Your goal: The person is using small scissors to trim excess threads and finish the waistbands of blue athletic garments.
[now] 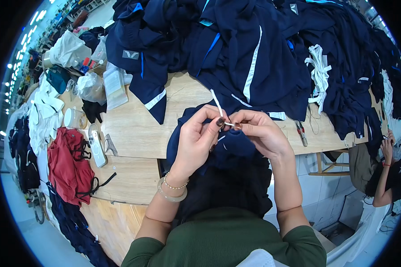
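Between my two hands, above the table's near edge, runs a thin white cord (216, 101). Its loose end sticks up past my fingers. My left hand (198, 135) pinches the cord between thumb and fingers. Close beside it, my right hand (263, 133) is closed on the same cord, fingertips almost touching those of the left. A navy garment (239, 144) hangs below the fingers toward my lap, and the cord seems to come out of it; the exact spot is hidden by my fingertips.
Navy garments (272, 58) heap across the back. White strips (317, 78) and thread snips (301, 133) are at right. On the left lie a phone (96, 144), a red garment (69, 164), a clear tub (74, 119) and plastic bags (91, 86). A co-worker (387, 178) sits far right.
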`<state>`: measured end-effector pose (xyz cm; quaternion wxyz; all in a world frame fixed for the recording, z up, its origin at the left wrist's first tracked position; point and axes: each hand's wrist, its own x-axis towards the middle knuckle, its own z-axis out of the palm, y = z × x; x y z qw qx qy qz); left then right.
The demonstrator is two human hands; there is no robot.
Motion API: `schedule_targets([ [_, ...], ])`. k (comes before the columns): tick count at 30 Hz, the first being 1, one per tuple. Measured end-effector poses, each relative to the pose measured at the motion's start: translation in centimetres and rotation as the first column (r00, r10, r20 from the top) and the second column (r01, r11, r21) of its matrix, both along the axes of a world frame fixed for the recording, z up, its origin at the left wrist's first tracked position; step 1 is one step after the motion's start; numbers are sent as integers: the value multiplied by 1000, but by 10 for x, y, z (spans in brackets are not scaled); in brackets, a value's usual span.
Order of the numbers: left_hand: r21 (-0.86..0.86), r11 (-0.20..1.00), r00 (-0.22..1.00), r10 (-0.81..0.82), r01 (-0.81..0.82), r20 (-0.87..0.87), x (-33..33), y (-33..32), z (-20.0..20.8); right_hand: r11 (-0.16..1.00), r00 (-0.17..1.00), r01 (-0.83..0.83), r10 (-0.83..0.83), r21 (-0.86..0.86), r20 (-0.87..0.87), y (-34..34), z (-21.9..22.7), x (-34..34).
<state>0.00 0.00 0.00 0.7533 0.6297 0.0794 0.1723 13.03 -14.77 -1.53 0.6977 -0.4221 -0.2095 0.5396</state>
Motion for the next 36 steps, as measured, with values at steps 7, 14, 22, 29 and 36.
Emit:
schedule_targets([
  [7,-129,991,999,45,-44,1,-11,-10,-3,999,986,44,-45,-7,-163,-6,-1,-13],
  [14,-167,986,1000,27,-24,16,-15,-12,-4,987,973,107,-78,123,-219,-4,-2,-19],
  [22,-193,976,994,106,-96,41,-15,4,-2,976,972,39,12,-215,234,-7,-6,-24],
  [29,-9,996,989,94,-94,117,17,-3,6,952,875,78,77,-296,479,-6,12,-30],
  [36,430,896,986,156,-116,-59,6,0,17,967,924,167,-86,-192,372,-9,-1,-27],
])
